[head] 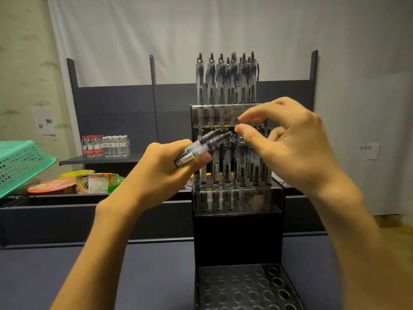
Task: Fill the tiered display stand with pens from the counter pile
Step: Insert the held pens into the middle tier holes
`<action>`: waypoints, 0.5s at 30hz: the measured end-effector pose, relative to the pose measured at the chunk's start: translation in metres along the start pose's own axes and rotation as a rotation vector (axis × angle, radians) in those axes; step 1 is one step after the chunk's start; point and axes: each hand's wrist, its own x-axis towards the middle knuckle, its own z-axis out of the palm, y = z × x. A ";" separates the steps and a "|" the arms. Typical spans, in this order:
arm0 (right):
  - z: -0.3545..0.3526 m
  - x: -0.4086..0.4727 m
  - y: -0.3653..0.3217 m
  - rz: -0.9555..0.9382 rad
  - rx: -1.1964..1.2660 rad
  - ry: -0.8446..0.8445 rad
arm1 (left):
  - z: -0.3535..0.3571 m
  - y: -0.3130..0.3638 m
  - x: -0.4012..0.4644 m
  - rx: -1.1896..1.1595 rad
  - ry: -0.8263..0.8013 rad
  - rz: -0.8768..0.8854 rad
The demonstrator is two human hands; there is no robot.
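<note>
Nearest: dark blue tabletop (111,276) carrying the black tiered plastic display stand (238,238); bottom tier's holes sitting bare. Left hand (161,168) is clamping a small bundle of clear-barrel black pens (204,144), tips pointing up-right toward the middle tier. Right hand (288,144) is hovering over the middle-tier pens (237,166), thumb and forefinger apart, gripping nothing. Top tier full of upright pens (225,79). Behind: green plastic basket (20,166), snack tubs (73,182), water bottles (105,145) on a dark shelf (73,162).
</note>
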 end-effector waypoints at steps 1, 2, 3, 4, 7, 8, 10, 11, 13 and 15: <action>-0.001 0.000 -0.002 0.003 0.037 -0.040 | 0.000 0.001 0.000 -0.012 0.005 0.001; -0.002 0.000 -0.005 0.015 0.076 -0.091 | 0.000 0.001 0.000 -0.026 0.010 0.003; -0.003 -0.001 -0.007 0.029 0.106 -0.140 | 0.001 0.002 0.000 -0.041 0.013 0.009; -0.003 -0.001 -0.008 0.040 0.122 -0.180 | 0.001 0.002 0.000 -0.056 0.009 0.020; -0.001 0.000 -0.010 0.075 0.143 -0.269 | 0.005 0.005 0.001 -0.090 -0.018 0.047; 0.000 0.000 -0.010 0.091 0.165 -0.293 | 0.006 0.006 0.001 -0.095 -0.024 0.050; 0.000 -0.001 -0.011 0.108 0.212 -0.315 | 0.006 0.006 0.001 -0.101 -0.028 0.051; 0.000 -0.001 -0.011 0.110 0.236 -0.314 | 0.006 0.007 0.001 -0.104 -0.026 0.053; -0.001 0.000 -0.012 0.113 0.288 -0.309 | 0.005 0.007 0.001 -0.111 -0.019 0.058; -0.001 0.000 -0.013 0.115 0.316 -0.300 | 0.004 0.008 0.001 -0.114 -0.015 0.068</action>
